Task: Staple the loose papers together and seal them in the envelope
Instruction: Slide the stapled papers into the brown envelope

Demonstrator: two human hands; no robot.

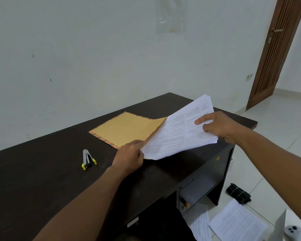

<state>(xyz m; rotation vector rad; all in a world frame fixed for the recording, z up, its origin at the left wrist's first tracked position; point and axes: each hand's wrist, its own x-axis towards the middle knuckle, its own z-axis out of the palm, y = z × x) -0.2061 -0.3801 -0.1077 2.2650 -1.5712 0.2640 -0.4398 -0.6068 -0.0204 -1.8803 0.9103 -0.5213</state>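
Thumb and fingers of the right hand (pixel 219 127) were pinched on the paper stack (pixel 177 134), those of the left hand (pixel 129 153) curled on the mouth of the envelope (pixel 127 129) lying mid-desk; with no staple discernible, fanned sheets snagging there was judged likely.

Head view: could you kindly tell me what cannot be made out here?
All in the head view:
Whether the papers are stapled: left hand hides their corner.
Mouth of the envelope: papers cover it.
Print on the papers: too small.
The sheets on the floor: cut by the bottom edge.
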